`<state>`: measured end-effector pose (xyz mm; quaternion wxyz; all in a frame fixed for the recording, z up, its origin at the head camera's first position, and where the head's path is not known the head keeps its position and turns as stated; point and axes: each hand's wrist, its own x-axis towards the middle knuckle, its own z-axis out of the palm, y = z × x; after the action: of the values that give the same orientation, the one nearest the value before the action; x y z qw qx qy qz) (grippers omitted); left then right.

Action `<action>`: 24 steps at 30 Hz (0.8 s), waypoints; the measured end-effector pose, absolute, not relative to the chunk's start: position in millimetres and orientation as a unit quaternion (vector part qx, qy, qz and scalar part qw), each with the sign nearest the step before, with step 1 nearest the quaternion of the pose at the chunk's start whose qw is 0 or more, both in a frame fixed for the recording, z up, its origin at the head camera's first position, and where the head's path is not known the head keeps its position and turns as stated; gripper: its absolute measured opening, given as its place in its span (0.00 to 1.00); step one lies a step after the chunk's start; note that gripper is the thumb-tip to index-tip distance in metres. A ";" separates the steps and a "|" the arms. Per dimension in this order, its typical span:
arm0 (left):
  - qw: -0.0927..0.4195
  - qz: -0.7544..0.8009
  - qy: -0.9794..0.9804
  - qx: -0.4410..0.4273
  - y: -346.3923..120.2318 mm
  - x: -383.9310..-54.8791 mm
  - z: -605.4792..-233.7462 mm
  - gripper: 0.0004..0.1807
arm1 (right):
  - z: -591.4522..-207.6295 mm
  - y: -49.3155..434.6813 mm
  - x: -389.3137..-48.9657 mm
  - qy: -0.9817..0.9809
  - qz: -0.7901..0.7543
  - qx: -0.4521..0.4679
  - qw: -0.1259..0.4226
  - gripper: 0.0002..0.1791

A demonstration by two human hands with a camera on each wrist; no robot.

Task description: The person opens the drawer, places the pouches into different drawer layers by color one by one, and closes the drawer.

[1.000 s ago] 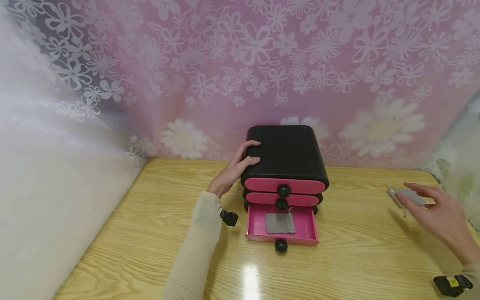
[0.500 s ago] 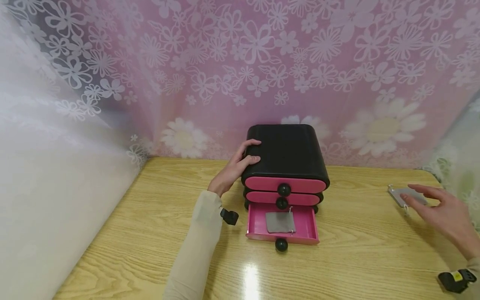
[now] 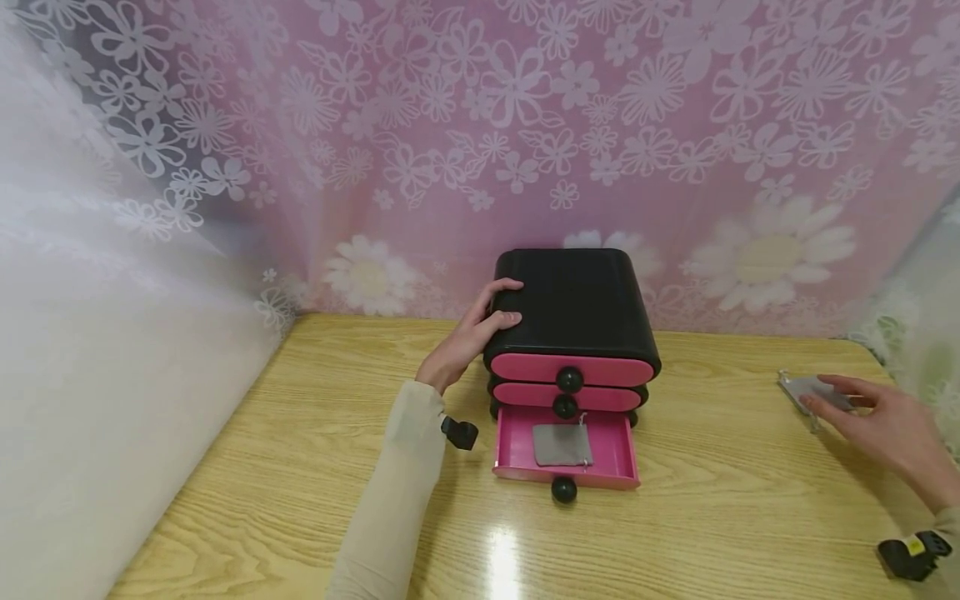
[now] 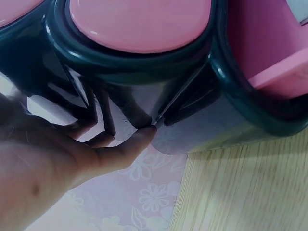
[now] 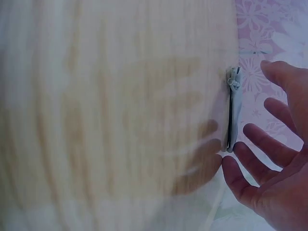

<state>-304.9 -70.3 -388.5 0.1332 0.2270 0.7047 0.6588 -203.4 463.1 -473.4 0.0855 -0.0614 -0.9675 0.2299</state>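
Note:
My left hand (image 3: pixel 467 340) rests against the left side of a black drawer cabinet (image 3: pixel 577 300) with pink fronts, its fingertips on the casing. Close up, the left wrist view shows these fingers (image 4: pixel 122 149) touching the glossy side. The bottom drawer (image 3: pixel 617 450) is pulled out, and a grey drawstring pouch (image 3: pixel 562 444) lies flat in it. At the far right, my right hand (image 3: pixel 885 425) hovers at a second grey drawstring pouch (image 3: pixel 806 389), thumb and fingers spread. In the right wrist view that pouch (image 5: pixel 233 113) appears edge-on beside the loosely bent fingers; no grip on it shows.
The cabinet's two upper drawers (image 3: pixel 570 368) are closed, with round black knobs. Wood-grain table (image 3: pixel 712 500) stretches around it. A pink floral curtain (image 3: pixel 450 167) hangs behind, and a pale sheet (image 3: pixel 112 333) stands at the left.
My right hand, thumb and fingers spread, has shifted slightly right and lower over the right-hand pouch. The left hand, cabinet and open drawer have stayed put.

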 end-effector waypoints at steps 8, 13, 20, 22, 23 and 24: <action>0.136 0.658 0.706 0.223 -70.7 -304.0 -387.7 0.25 | -480.8 470.7 -208.1 -0.970 0.221 -0.056 0.085 0.38; 0.138 0.658 0.706 0.223 -70.5 -303.3 -387.3 0.25 | -485.0 474.2 -212.2 -0.972 0.215 -0.055 0.083 0.38; 0.139 0.663 0.701 0.222 -70.3 -303.6 -387.5 0.25 | -485.3 474.4 -214.0 -0.971 0.217 -0.058 0.076 0.37; 0.138 0.664 0.700 0.223 -70.4 -304.2 -387.8 0.25 | -485.1 473.3 -213.8 -0.973 0.212 -0.057 0.076 0.37; 0.138 0.664 0.700 0.223 -70.4 -304.4 -387.9 0.25 | -485.1 472.3 -213.7 -0.973 0.210 -0.057 0.077 0.36; 0.138 0.665 0.699 0.223 -70.5 -304.7 -388.0 0.25 | -485.0 471.3 -213.7 -0.973 0.209 -0.057 0.078 0.36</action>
<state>-304.7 -70.5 -388.0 0.1379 0.2233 0.6992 0.6650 -213.7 471.3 -485.0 0.0775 -0.0567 -0.9732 0.2091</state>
